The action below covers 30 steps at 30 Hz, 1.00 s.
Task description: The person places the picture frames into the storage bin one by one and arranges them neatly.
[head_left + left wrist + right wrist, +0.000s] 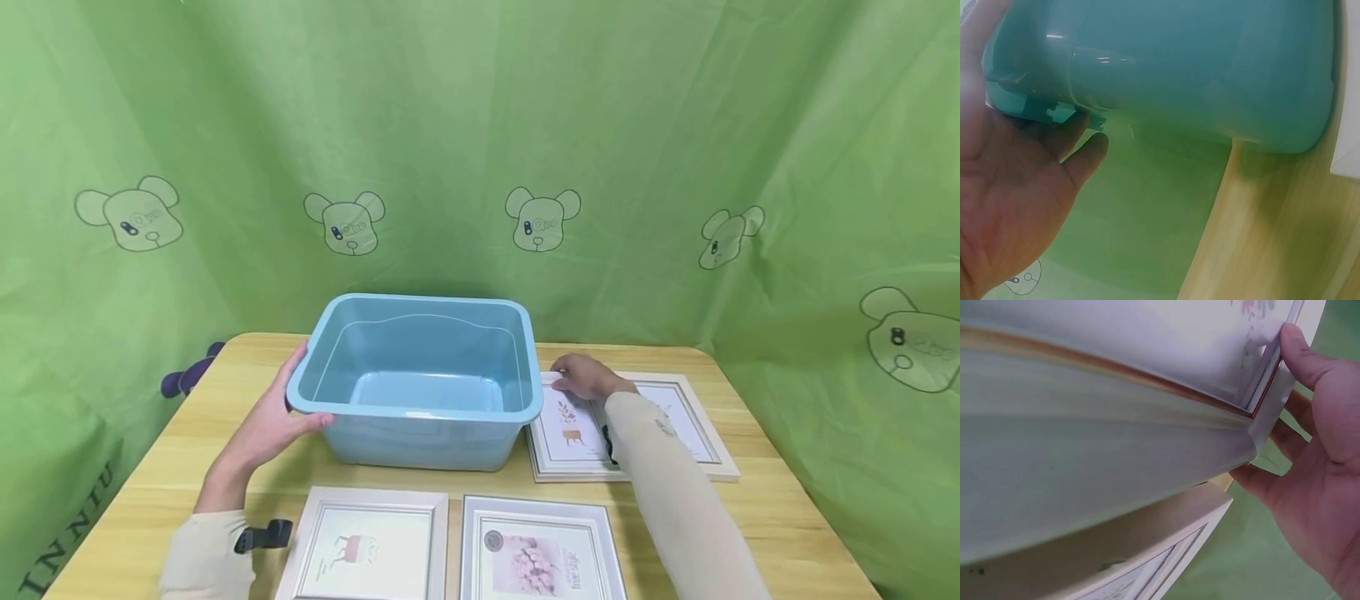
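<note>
A light blue plastic basin (423, 440) stands at the middle back of the table. My left hand (262, 429) holds its rim at the near left corner, thumb along the front and fingers under the rim's outer side (1035, 109). At the right, my right hand (588, 379) grips the far edge of a white picture frame (566, 427) with a small plant-and-stool print. The right wrist view has the thumb on the front border (1275, 394) and the other fingers behind it. A second white frame (1166, 550) shows below, its edge apart from the held one.
Nearer me lie a white picture frame (375, 546) with a similar print and a silver-grey frame (536, 554) with a pink flower print. Another white frame (693, 417) lies partly under my right forearm. Green curtains (450, 125) surround the wooden table (780, 533).
</note>
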Each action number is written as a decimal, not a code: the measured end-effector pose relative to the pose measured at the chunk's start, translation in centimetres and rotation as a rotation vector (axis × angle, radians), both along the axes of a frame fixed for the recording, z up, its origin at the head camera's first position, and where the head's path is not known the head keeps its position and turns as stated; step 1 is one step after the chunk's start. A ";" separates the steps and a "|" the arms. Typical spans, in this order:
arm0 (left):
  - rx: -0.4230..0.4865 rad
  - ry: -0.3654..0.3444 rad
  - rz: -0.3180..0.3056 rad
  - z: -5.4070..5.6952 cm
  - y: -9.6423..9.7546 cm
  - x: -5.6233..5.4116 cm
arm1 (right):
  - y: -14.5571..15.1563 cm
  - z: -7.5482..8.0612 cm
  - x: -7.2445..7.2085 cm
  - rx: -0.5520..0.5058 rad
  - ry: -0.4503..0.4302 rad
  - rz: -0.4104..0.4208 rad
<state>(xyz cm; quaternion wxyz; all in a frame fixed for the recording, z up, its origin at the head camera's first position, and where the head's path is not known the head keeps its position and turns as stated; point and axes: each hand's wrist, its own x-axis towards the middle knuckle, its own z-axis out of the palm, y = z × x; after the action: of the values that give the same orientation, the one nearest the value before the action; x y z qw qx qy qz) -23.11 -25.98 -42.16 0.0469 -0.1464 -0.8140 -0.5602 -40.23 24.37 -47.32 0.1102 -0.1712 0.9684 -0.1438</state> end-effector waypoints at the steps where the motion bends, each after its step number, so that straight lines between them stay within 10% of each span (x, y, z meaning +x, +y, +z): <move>1: 0.001 0.000 -0.001 0.0 0.0 0.0 | 0.0 -0.1 0.0 0.007 0.022 0.018; 30: -0.024 -0.012 0.011 -0.3 0.0 0.1 | 0.5 1.6 1.4 0.105 0.143 0.038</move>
<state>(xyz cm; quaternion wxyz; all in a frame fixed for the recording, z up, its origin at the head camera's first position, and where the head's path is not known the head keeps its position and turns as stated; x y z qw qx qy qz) -22.97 -26.02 -42.41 0.0434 -0.1392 -0.8216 -0.5510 -38.81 24.91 -45.70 0.0524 -0.1933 0.9766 -0.0780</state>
